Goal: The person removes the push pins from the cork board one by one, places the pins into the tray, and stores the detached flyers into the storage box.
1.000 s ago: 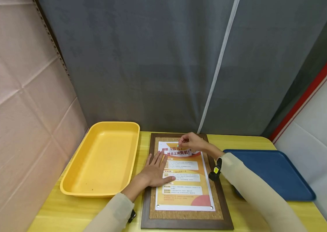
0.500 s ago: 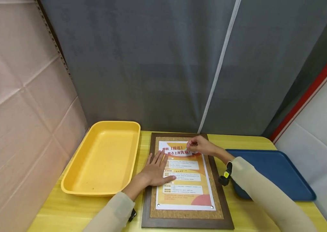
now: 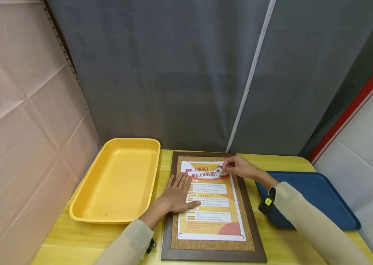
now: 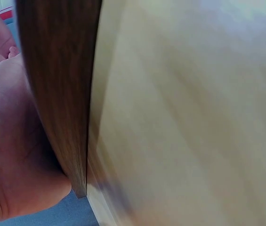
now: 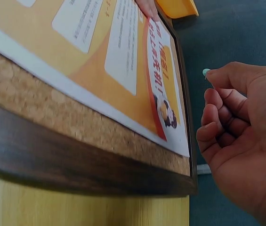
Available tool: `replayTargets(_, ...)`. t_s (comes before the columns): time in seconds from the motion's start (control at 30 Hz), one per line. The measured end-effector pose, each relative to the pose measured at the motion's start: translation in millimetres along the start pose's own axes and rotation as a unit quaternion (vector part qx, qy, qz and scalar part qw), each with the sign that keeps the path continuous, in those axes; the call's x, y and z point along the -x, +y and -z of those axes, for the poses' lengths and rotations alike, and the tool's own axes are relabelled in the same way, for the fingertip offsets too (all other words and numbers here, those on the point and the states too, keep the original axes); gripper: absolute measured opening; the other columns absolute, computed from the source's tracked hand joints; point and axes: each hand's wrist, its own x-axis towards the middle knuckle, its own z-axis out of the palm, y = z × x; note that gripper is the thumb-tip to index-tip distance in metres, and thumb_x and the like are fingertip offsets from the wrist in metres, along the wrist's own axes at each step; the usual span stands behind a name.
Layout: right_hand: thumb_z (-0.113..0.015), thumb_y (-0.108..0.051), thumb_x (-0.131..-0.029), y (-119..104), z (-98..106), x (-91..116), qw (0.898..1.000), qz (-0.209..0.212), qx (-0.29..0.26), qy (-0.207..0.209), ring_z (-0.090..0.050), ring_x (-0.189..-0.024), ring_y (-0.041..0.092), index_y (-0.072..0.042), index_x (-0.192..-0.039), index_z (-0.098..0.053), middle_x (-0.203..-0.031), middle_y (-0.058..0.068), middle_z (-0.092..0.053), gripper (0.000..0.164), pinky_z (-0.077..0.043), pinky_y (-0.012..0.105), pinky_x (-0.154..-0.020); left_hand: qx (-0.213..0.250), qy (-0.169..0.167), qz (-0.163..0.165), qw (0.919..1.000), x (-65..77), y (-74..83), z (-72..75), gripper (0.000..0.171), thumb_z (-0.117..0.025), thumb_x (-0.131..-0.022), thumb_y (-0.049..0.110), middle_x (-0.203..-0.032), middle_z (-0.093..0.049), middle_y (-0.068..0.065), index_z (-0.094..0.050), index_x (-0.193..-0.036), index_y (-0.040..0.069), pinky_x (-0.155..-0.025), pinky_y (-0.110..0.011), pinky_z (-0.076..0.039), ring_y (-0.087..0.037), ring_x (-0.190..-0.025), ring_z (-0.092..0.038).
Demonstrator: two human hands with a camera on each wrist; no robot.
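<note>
An orange and white printed poster (image 3: 206, 228) lies on a cork board (image 3: 213, 245) with a dark brown frame (image 3: 213, 255). My left hand (image 3: 176, 197) rests on the poster's left side with fingers spread, its wrist crossing the frame. My right hand (image 3: 237, 166) is over the poster's upper right corner. Between its thumb and index finger it pinches a thumbtack (image 5: 206, 72) with a pale green head; in the right wrist view the thin point shows below the fingertips. Round silvery tacks sit at the poster's lower left corner (image 3: 180, 235) and lower right corner (image 3: 241, 237).
A yellow tray (image 3: 115, 217) stands left of the board with small dark specks in it. To the right lies a blue tray (image 3: 315, 195), partly behind my right forearm. A grey curtain (image 3: 160, 73) hangs behind the yellow wooden table (image 3: 64, 243).
My right hand has moved right, from the middle of the poster's title to its upper right corner, uncovering the heading. The left hand stays in place.
</note>
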Motion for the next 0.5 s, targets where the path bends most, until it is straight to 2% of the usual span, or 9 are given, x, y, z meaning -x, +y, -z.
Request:
replayTargets(0.1, -0.068, -0.001, -0.099, 5.6, 5.0, 6.0, 1.0, -0.005, 0.002, 0.004, -0.053, -0.077, 0.012, 0.003, -0.097, -0.074, -0.088, 0.007, -0.069, 0.007, -0.043, 0.022, -0.068, 0.0, -0.002, -0.002, 1.0, 1.9, 2.5, 3.5, 0.109, -0.039, -0.099, 0.081, -0.178, 0.003, -0.017, -0.008, -0.171, 0.006, -0.129, -0.06, 0.004, -0.036, -0.165, 0.002)
replayTargets(0.27, -0.07, -0.003, -0.099, 15.0, 13.2, 15.3, 1.0, -0.021, -0.012, 0.007, -0.054, -0.077, 0.014, 0.001, -0.096, -0.072, -0.086, 0.003, -0.065, 0.006, -0.043, 0.024, -0.068, 0.0, -0.002, -0.003, 1.0, 3.6, 5.2, 4.8, 0.108, -0.04, -0.099, 0.081, -0.178, 0.002, -0.017, -0.009, -0.171, 0.006, -0.13, -0.06, 0.003, -0.036, -0.165, 0.001)
replayTargets(0.37, -0.07, -0.003, -0.1, 19.4, 18.5, 20.9, 1.0, -0.025, -0.01, 0.011, -0.053, -0.076, 0.014, 0.0, -0.096, -0.072, -0.085, 0.003, -0.065, 0.006, -0.043, 0.025, -0.068, -0.005, -0.004, 0.0, 1.0, 2.7, 4.8, 3.1, 0.109, -0.038, -0.098, 0.082, -0.178, 0.004, -0.016, -0.007, -0.171, 0.007, -0.13, -0.059, 0.004, -0.034, -0.165, 0.003)
replayTargets(0.5, -0.07, -0.004, -0.101, 24.5, 25.2, 29.2, 1.0, -0.025, -0.003, 0.017, -0.053, -0.076, 0.013, 0.0, -0.096, -0.073, -0.088, 0.009, -0.069, 0.007, -0.044, 0.025, -0.068, -0.013, -0.009, 0.003, 0.9999, 1.7, 5.4, 3.7, 0.108, -0.037, -0.098, 0.082, -0.178, 0.005, -0.015, -0.006, -0.171, 0.008, -0.13, -0.059, 0.004, -0.033, -0.165, 0.004)
